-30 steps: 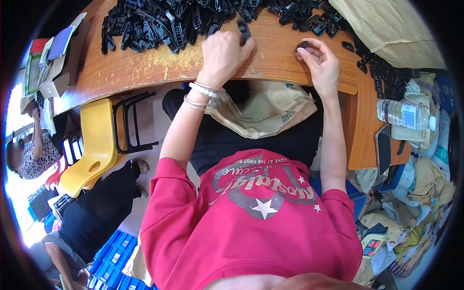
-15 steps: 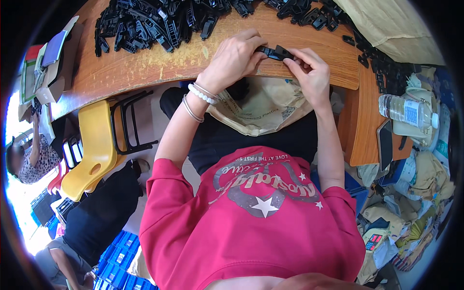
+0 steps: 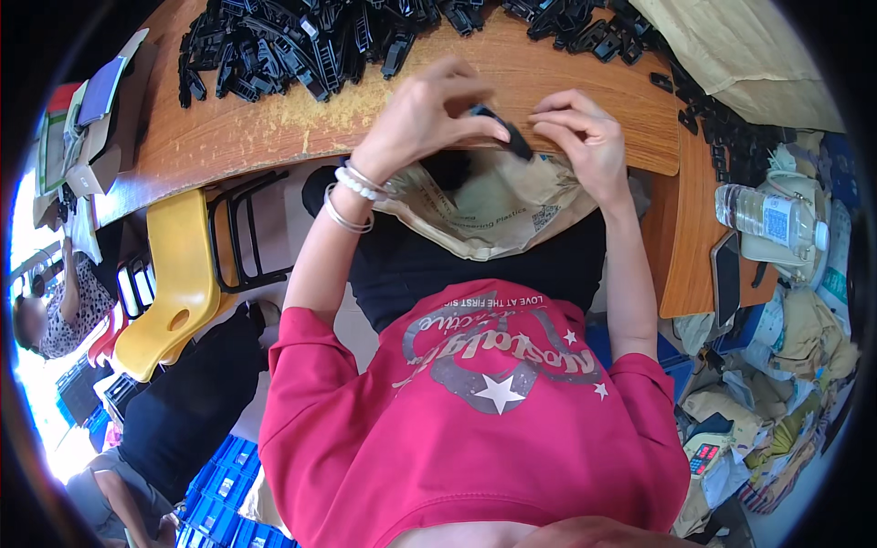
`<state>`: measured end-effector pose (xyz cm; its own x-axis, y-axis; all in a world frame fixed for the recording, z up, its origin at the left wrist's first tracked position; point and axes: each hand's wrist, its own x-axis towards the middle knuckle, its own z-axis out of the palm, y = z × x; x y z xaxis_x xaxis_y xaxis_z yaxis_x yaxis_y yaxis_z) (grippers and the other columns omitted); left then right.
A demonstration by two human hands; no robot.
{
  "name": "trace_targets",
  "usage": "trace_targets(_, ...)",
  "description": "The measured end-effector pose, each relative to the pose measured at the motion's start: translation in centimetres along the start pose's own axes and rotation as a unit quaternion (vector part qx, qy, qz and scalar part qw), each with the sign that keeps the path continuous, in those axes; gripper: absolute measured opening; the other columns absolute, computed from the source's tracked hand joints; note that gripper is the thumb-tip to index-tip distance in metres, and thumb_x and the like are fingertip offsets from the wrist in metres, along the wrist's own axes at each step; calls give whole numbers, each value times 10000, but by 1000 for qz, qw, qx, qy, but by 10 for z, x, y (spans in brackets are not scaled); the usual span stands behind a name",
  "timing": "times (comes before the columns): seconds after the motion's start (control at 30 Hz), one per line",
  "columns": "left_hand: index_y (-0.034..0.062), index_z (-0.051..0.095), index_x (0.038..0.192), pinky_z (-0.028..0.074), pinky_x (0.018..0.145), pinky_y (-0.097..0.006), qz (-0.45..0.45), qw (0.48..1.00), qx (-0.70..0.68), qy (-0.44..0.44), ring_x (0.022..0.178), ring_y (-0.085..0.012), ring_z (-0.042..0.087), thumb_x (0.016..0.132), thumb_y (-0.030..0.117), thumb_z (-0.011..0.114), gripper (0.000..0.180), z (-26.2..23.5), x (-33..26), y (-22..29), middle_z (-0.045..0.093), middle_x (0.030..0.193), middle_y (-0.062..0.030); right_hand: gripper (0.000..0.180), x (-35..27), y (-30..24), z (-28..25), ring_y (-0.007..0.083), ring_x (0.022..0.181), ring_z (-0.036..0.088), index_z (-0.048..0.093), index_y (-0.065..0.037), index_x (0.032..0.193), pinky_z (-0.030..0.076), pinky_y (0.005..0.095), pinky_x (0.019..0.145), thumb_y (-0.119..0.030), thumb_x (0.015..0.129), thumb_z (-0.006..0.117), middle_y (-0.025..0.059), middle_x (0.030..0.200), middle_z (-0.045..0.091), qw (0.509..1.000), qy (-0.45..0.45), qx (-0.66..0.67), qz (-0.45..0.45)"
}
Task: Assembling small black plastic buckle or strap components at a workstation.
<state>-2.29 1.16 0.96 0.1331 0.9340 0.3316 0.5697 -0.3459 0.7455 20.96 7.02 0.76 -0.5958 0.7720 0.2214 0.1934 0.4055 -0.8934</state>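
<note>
Handling step: left hand (image 3: 425,111) pinches a black part (image 3: 514,140) beside the bag (image 3: 484,239); right hand (image 3: 592,146), fingers narrowed, contents unclear; steadiness needed next

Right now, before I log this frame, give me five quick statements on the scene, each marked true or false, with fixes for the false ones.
1. A black part is at the thumb of the left hand. True.
2. The right hand is gripping the water bottle. False: the bottle is off to the right, apart from both hands.
3. An open paper bag shows between the table edge and the red shirt. True.
4. The beaded bracelet is on the right wrist. False: it is on the left wrist.
5. A heap of black parts lies on the table's far side. True.
</note>
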Motion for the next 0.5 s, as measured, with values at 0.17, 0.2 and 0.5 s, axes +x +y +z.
trace_targets(0.17, 23, 634, 1007, 521, 585, -365, 1, 920, 351, 173, 714, -277, 639, 820, 257, 729, 314, -21, 0, -15, 579, 962, -114, 215, 37, 45, -57, 279, 968, 606, 714, -83, 1072, 487, 373, 857, -74, 872, 635, 88, 1077, 661, 891, 205, -384, -128)
trace_targets(0.2, 27, 636, 995, 515, 585, -360, -22, 919, 360, 158, 701, -282, 632, 831, 233, 718, 275, -18, 0, -16, 582, 953, -109, 238, 47, 48, -67, 292, 983, 598, 708, -92, 1098, 482, 386, 870, -93, 869, 642, 86, 1102, 658, 852, 203, -459, -146)
trace_targets(0.5, 37, 586, 994, 507, 603, -412, -42, 983, 142, 104, 716, -339, 628, 834, 141, 682, 214, 20, -22, 12, 592, 882, -131, 279, 21, 42, -40, 274, 1051, 580, 701, -79, 1079, 455, 369, 927, 10, 819, 657, 87, 1174, 625, 945, 128, -265, -144)
